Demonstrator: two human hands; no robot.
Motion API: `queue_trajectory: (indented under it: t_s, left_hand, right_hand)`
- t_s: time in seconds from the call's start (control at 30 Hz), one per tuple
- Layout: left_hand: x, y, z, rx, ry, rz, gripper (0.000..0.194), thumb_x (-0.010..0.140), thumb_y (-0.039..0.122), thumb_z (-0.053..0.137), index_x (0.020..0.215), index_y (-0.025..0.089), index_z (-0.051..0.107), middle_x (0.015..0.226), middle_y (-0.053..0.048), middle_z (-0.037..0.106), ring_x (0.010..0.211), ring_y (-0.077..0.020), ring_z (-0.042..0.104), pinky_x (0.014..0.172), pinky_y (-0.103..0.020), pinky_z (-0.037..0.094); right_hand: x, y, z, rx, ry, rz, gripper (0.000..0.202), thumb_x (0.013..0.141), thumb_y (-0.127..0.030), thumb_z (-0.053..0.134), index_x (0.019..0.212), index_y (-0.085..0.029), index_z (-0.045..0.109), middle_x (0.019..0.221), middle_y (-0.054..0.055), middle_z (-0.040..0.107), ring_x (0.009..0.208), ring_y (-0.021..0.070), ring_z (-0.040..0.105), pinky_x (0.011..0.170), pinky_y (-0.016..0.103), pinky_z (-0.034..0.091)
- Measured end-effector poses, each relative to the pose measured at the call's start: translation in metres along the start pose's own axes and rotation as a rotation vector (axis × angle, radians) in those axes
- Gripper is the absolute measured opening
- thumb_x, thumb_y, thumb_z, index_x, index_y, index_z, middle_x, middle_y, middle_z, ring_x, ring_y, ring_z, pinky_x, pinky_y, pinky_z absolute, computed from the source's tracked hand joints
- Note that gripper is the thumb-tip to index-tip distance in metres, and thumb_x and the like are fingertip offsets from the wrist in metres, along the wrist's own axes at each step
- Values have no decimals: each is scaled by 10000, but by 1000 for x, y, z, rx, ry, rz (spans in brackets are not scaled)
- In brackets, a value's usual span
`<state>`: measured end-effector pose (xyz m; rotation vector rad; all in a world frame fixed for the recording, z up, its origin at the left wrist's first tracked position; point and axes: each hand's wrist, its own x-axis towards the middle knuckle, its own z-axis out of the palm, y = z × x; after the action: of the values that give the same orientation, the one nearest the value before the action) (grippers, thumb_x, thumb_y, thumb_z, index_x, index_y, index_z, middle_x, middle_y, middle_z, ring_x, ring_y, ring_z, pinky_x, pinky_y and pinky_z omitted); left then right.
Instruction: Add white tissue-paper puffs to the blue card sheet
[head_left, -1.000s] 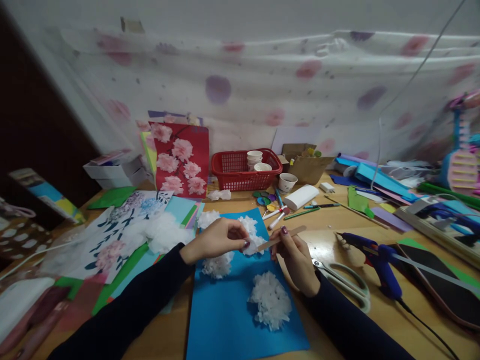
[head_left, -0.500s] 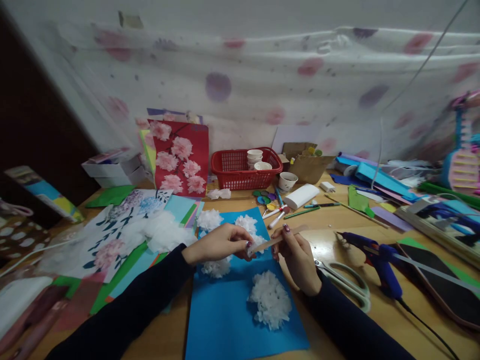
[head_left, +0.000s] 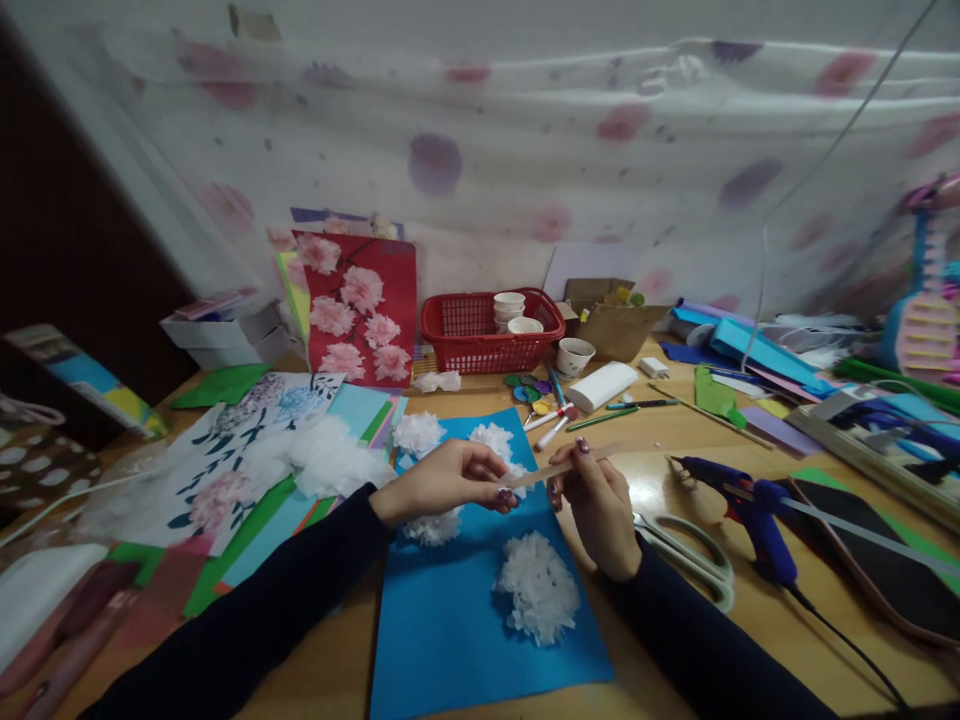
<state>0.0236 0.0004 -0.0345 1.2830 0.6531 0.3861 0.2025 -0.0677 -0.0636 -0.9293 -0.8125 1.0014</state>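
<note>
Two hands of yours meet over a thin flat strip (head_left: 536, 473) in the head view, the only one you have. Your right hand (head_left: 577, 465) pinches it between thumb and fingers near its far part, and a short end pokes out beyond your grip. From there the strip's long axis slants down and leftward, ending at the fingertips of your left hand (head_left: 504, 488). So the strip's lower tip lies nearer the left hand, while the right bears its length. Whether those left fingers close on the tip, on a white scrap or on nothing is too small to tell.

Both hands hang above the blue sheet (head_left: 450, 640), which lies flat on the wooden table (head_left: 645, 695). One white paper flower (head_left: 538, 588) sits on its nearer half, below the strip; others, partly hidden by your left hand, are grouped at its far end.

Close by your right wrist lie the scissors (head_left: 727, 578), then the blue glue gun (head_left: 761, 510). White fluff (head_left: 330, 455) sits to your left. Beyond the sheet stands a red basket (head_left: 487, 355) with cups (head_left: 508, 302), before a flowered cloth (head_left: 540, 130) along the wall.
</note>
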Motion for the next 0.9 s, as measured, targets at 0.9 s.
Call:
queue_trajectory:
  t_s: [0.9]
  left_hand:
    - [3, -10, 0, 3, -64, 19, 327, 666, 352, 770, 866, 110, 678, 825, -84, 714, 790, -181, 681, 821, -358, 505]
  right_hand:
    - [-3, -3, 5, 28, 172, 15, 363, 713, -508, 640, 629, -159, 593, 378, -41, 472, 329, 86, 437, 325, 190, 328]
